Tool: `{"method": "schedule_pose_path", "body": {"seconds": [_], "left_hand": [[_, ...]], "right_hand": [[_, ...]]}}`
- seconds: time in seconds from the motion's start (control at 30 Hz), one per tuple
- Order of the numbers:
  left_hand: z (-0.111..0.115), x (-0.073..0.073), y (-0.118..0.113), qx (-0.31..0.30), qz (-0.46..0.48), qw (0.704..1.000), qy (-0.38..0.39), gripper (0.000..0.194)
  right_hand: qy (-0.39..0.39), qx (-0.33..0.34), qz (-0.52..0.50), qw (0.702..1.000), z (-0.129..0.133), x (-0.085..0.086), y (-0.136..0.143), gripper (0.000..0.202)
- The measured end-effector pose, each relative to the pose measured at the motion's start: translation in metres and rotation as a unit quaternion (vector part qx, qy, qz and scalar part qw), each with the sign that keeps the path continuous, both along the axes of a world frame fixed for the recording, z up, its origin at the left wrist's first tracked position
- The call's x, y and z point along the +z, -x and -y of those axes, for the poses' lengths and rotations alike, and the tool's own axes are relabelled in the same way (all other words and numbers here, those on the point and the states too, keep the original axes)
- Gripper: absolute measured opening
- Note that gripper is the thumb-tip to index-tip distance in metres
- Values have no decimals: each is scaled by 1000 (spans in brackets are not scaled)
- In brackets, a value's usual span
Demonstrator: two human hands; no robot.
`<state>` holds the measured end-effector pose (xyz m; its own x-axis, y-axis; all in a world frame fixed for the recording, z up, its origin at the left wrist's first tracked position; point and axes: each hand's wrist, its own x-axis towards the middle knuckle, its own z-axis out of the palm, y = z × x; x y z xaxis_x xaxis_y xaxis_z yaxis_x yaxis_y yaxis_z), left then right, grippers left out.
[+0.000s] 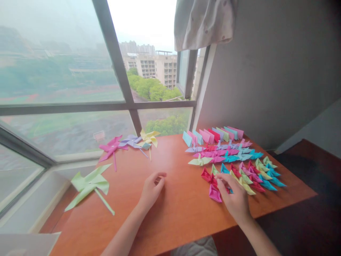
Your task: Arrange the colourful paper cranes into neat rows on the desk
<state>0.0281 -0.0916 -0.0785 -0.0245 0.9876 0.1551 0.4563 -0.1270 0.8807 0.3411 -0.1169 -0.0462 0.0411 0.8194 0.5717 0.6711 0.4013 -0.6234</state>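
Observation:
My right hand [236, 197] is at the rows of folded paper boats, its thumb and forefinger pinched together at a red paper boat [212, 187]. The fingers partly cover that boat. Just in front of it lies a magenta paper boat [215, 193], and another red boat [205, 174] sits behind to the left. A blue boat shows partly behind my fingers. My left hand [152, 188] rests on its side over the middle of the wooden table [176, 209]. Its fingers are loosely curled, with a gap between thumb and forefinger and nothing seen in them.
Several folded paper cranes [199, 160] lie in rows behind the boats, with standing folded cards [205, 136] farther back. On the left are a green pinwheel [90, 183], a magenta pinwheel [113, 145], a purple pinwheel [131, 141] and a yellow pinwheel [149, 138]. Windows border the table.

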Motion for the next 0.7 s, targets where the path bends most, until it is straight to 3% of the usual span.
{"method": "schedule_pose_path", "body": {"seconds": [0.13, 0.23, 0.43, 0.57, 0.7], "left_hand": [[-15, 3, 16, 23, -12, 1000, 4, 28], [-35, 11, 36, 62, -56, 997, -5, 28], [-89, 35, 66, 166, -201, 964, -45, 27], [-117, 42, 67, 177, -274, 944, -56, 28], [-132, 37, 62, 164, -309, 936, -44, 24]], "right_hand": [[58, 167, -36, 984, 7, -15, 79, 20], [89, 215, -29, 972, 10, -35, 107, 22], [106, 211, -8, 972, 12, -55, 111, 22], [98, 223, 11, 970, 13, -55, 110, 25], [98, 218, 9, 971, 12, -56, 112, 25]]}}
